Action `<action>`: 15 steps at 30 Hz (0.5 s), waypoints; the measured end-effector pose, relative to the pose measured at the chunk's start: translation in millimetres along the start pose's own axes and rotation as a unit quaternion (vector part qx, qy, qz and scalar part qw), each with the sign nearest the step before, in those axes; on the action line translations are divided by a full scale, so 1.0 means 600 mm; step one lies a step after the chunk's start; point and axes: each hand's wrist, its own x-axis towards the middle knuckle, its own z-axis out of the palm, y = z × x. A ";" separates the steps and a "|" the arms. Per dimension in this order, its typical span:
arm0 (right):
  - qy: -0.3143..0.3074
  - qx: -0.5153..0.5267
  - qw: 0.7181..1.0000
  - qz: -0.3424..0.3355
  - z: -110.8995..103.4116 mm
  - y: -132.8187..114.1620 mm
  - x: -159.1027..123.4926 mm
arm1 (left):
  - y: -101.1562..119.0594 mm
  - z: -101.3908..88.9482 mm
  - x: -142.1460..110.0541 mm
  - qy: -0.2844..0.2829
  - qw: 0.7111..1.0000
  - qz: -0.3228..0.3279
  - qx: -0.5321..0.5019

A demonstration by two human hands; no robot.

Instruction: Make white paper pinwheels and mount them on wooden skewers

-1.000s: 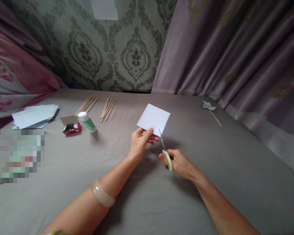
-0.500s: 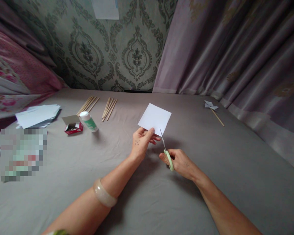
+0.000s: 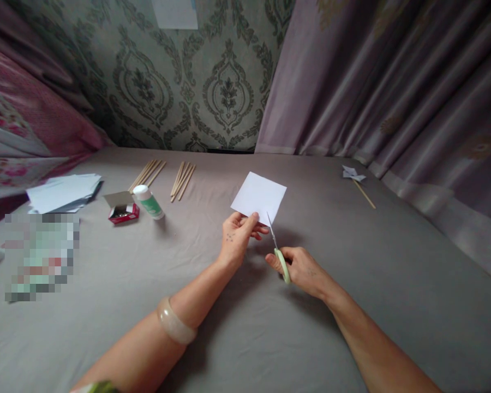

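Note:
A square sheet of white paper (image 3: 258,195) is held up over the grey cloth. My left hand (image 3: 238,236) pinches its near edge, thumb on top and fingers underneath. My right hand (image 3: 301,268) grips a pair of scissors (image 3: 282,265) by the pale green handles. One blade lies over the paper close to its near right corner, a little right of my left thumb. Whether the other blade is beneath the sheet is hidden.
At left lie a paper stack (image 3: 63,194), a blurred-out packet (image 3: 45,256), a small open red box (image 3: 123,212), a white-and-green bottle (image 3: 149,203) and two groups of wooden sticks (image 3: 183,182). A paper pinwheel on a stick (image 3: 354,174) rests at far right.
The view has shifted slightly. Paper, scissors and both hands keep nearly the same position relative to each other.

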 end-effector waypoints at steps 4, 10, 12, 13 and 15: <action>0.002 0.001 1.000 -0.005 0.000 0.003 0.001 | 0.001 0.000 -0.001 0.002 1.000 -0.001 0.002; 0.012 -0.012 1.000 -0.001 0.003 0.006 0.002 | 0.003 0.001 0.001 0.004 1.000 -0.003 -0.001; 0.015 -0.015 1.000 0.000 0.003 0.004 0.002 | 0.004 0.001 0.002 0.003 1.000 -0.004 0.001; 0.017 -0.015 1.000 0.000 0.003 0.003 0.002 | 0.004 0.001 0.002 0.003 1.000 -0.003 0.003; 0.022 -0.016 1.000 0.002 0.003 0.002 0.002 | 0.004 0.001 0.001 0.002 1.000 -0.002 0.006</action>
